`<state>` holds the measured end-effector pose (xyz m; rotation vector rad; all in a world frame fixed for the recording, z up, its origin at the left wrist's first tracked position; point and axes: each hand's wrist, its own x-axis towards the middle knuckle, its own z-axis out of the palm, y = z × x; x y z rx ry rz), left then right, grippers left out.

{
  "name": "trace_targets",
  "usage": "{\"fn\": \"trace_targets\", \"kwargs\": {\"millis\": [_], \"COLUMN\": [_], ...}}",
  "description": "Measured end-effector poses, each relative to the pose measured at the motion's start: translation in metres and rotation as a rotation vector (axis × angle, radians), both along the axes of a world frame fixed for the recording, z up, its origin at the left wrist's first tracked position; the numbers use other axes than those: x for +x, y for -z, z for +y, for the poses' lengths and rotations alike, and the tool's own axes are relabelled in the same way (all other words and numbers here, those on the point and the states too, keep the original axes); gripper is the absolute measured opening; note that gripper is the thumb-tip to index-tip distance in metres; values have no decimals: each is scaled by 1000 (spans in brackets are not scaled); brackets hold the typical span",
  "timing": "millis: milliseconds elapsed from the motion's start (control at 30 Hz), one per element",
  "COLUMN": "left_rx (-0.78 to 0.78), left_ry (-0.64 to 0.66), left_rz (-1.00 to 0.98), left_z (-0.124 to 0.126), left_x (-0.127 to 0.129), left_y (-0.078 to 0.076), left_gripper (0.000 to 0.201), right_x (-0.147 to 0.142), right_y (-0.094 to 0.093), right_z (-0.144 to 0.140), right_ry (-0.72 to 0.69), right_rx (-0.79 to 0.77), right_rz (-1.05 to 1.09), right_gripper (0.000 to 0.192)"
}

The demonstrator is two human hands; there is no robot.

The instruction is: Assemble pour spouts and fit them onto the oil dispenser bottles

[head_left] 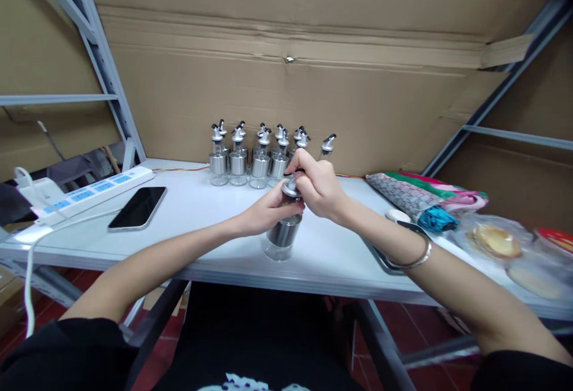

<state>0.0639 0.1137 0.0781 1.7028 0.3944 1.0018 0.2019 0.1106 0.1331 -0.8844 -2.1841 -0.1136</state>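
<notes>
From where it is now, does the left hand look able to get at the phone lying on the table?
Probably yes, once it lets go. The left hand is wrapped around the glass bottle that the right hand grips at the top. The phone lies flat to its left, with only bare table between.

1. The oil dispenser bottle (283, 230) stands on the table (215, 248), held between the left hand (268, 209) and the right hand (316, 188).
2. Behind the fingers (299, 167), a cluster of dispenser bottles (255, 155) stands at the table's rear edge.
3. Left of the fingers lies a smartphone (138, 208); further left, a power strip (89, 191).
4. Right of the fingers lie a folded umbrella (416, 197) and, beyond it, bagged pastries (496, 242).
</notes>
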Motion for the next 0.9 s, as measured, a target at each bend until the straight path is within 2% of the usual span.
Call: {"fn": "trace_targets", "kwargs": {"millis": [133, 233, 367, 433, 500, 600, 700, 733, 800, 900], "left_rx": [85, 294, 560, 623, 622, 520, 119, -23, -228, -327], "left_ry": [-18, -126, -269, -365, -484, -685, -883, -891, -825, -699], "left_rz": [59, 244, 527, 608, 629, 555, 378, 310, 216, 243], "left_z": [1, 7, 29, 45, 63, 87, 107, 111, 119, 126], "left_x": [0, -10, -48, -74, -98, -127, -144, -147, -152, -156], "left_y": [6, 8, 2, 1, 5, 17, 25, 26, 24, 18], "left_gripper": [29, 31, 55, 62, 64, 69, 82, 89, 104, 126], "right_x": [2, 10, 37, 53, 67, 84, 98, 101, 106, 106], "right_y": [5, 5, 4, 4, 6, 16, 33, 39, 48, 55], "right_z": [-2, 2, 19, 31, 43, 61, 79, 85, 93, 102], "right_ry": [48, 128, 322, 416, 487, 557, 584, 599, 601, 478], "right_rx": [15, 42, 66, 53, 15, -73, -190, -238, -419, -824], "right_rz": [-23, -85, -179, -179, -129, 25, 179, 216, 270, 334], "right_gripper": [23, 22, 23, 25, 28, 46, 75, 82, 89, 78]}}
